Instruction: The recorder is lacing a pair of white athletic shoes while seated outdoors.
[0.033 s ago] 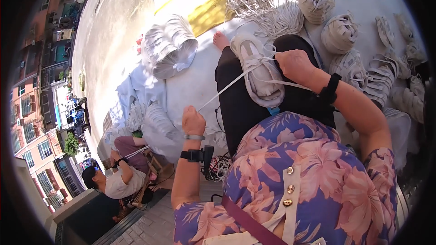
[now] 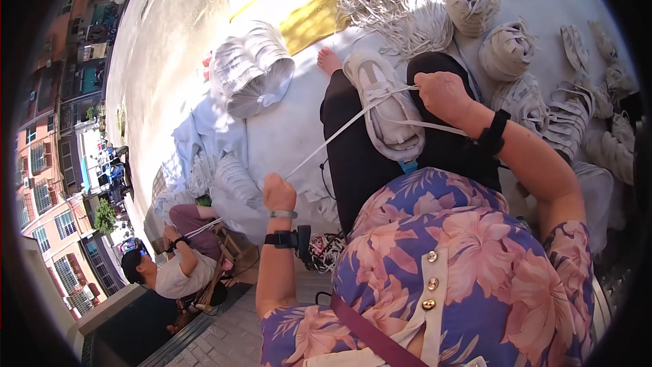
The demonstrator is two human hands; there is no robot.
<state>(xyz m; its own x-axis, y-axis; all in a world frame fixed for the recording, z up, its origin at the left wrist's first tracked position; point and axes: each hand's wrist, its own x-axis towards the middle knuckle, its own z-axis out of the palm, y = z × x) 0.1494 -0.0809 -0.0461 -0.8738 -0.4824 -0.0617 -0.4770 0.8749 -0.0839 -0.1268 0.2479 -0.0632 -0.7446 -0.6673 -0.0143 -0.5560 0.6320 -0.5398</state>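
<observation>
A light grey-white sneaker (image 2: 392, 112) rests on my lap between my black-clad thighs, its toe pointing away from me. My left hand (image 2: 279, 193), off to the left and lower, is closed around one end of a white shoelace (image 2: 337, 134), which runs straight and taut to the shoe. Closed as well, my right hand (image 2: 443, 97) sits just right of the shoe over my right knee, pinching a short taut length of lace by its eyelets. Another loose lace stretch (image 2: 428, 124) crosses from the shoe over my right thigh.
Several similar shoes (image 2: 508, 49) lie on the white sheet to my right. Ahead are a heap of white laces (image 2: 401, 10) and yellow sheeting (image 2: 309, 27). Stacked white pieces (image 2: 250, 71) stand ahead left. A co-worker (image 2: 183, 261) sits at the lower left, holding white strands.
My left hand has drawn slightly down and left, lengthening the taut lace. My right hand has shifted a little to the right, straightening its lace.
</observation>
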